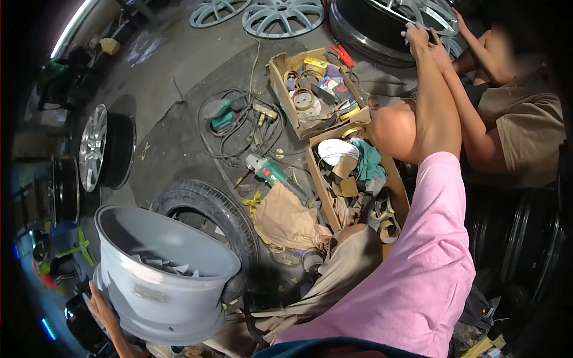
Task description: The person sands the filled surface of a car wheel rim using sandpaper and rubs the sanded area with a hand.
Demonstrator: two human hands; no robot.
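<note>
At the lower left, a bare grey wheel rim (173, 298) stands tilted, its open barrel facing up, with pale pieces visible inside. My left hand (102, 307) grips its left edge, fingers against the outer side. My right arm, in a pink sleeve, stretches to the upper right. There my right hand (416, 39) is at the silver spokes of another wheel (406, 11), its fingers curled; whatever they pinch is too small to make out. Close beside it are the hands (440, 56) of a co-worker crouching at the right.
A black tire (206, 197) lies behind the grey rim. Cardboard boxes (310, 128) hold tape rolls, discs and rags. A green angle grinder (268, 170), cables and a tan cloth (289, 218) cover the floor. More wheels (95, 149) stand left, and spoked faces (283, 18) lie at the back.
</note>
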